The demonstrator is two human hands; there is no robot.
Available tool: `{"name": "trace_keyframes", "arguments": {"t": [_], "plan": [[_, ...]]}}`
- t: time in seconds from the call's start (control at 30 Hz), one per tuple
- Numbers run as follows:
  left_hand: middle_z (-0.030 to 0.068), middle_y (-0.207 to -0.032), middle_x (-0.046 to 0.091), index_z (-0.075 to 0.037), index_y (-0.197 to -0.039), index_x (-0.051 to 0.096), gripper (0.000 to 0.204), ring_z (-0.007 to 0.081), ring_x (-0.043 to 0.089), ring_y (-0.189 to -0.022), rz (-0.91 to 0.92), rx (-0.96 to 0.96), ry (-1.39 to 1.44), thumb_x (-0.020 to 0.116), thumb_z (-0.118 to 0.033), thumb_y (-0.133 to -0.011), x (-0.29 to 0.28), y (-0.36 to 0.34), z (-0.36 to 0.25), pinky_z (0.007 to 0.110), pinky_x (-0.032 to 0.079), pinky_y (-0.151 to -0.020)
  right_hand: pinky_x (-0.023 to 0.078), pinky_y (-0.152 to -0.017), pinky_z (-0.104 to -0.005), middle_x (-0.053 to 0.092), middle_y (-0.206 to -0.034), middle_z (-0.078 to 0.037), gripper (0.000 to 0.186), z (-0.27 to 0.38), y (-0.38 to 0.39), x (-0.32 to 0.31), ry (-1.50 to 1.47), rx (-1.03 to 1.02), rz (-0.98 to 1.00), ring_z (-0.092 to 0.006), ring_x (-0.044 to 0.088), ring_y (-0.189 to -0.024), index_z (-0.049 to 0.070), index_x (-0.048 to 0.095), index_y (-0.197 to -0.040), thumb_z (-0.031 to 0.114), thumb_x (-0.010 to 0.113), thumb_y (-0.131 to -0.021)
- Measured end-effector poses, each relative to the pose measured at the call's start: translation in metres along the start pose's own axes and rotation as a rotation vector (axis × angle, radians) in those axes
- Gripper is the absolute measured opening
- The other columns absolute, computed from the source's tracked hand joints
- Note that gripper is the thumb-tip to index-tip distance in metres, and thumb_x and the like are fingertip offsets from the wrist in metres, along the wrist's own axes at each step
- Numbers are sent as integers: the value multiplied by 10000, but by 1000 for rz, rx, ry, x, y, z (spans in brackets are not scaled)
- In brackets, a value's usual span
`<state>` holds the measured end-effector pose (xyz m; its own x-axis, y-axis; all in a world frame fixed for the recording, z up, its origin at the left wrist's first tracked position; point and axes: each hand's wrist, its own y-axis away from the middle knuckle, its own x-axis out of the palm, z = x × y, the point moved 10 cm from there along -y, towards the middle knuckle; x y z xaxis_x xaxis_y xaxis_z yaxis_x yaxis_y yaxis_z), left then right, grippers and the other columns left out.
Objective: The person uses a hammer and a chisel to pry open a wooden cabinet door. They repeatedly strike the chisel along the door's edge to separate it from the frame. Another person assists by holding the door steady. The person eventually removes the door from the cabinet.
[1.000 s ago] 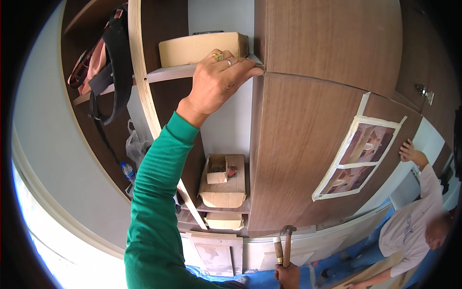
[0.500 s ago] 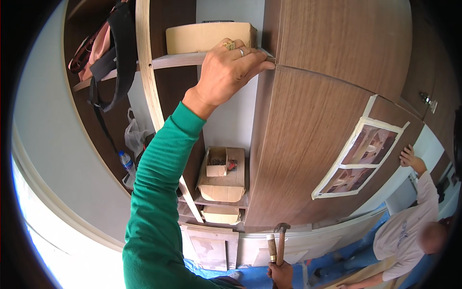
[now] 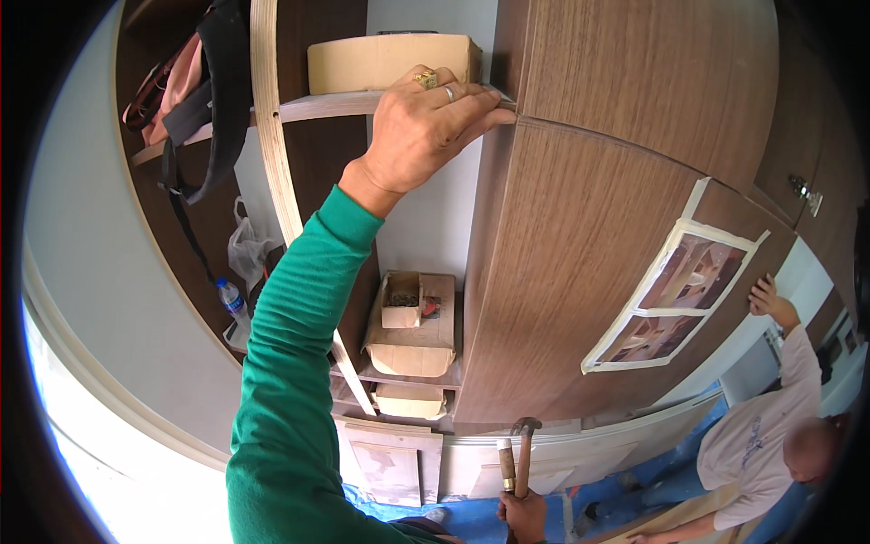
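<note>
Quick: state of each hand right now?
Left hand: at the shelf's end by the wooden panel; can't tell whether it grips anything.
Right hand: closed, holding a hammer and another handled tool.

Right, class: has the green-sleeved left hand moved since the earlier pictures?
No. Judged against the lower brown panel, the left hand stays at its upper left corner, with no clear shift any way.

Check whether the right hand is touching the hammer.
Touching: the head view shows the right hand closed around the lower handle of the hammer.
</note>
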<state>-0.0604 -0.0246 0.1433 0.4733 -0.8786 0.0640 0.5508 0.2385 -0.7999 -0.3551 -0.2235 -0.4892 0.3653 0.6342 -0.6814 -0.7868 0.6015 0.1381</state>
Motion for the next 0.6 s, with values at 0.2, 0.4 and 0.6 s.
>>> {"name": "trace_keyframes", "arguments": {"t": [0.2,0.4,0.6], "plan": [[42,-953,847,-73,-968,836,244,199,755,-794,-16,9,12,976,-213,-826,4,3,0,331,581,-724,555,-682,-540,729,-704,-176,414,-2,2,-1,-20,30,-8,-393,755,-721,34,739,-808,411,710,-978],[43,-950,846,-69,-976,833,250,191,746,-783,-17,7,5,977,-205,-822,5,4,1,331,567,-711,556,-675,-527,732,-695,-156,399,-6,-2,3,-51,45,-5,-367,755,-705,41,743,-800,399,709,-974],[42,-945,843,-67,-979,835,256,187,728,-764,-15,-2,-1,981,-200,-816,4,4,0,331,538,-686,559,-672,-526,726,-683,-147,396,-8,-4,2,-25,24,-2,-358,750,-689,47,735,-783,392,706,-977]]}}
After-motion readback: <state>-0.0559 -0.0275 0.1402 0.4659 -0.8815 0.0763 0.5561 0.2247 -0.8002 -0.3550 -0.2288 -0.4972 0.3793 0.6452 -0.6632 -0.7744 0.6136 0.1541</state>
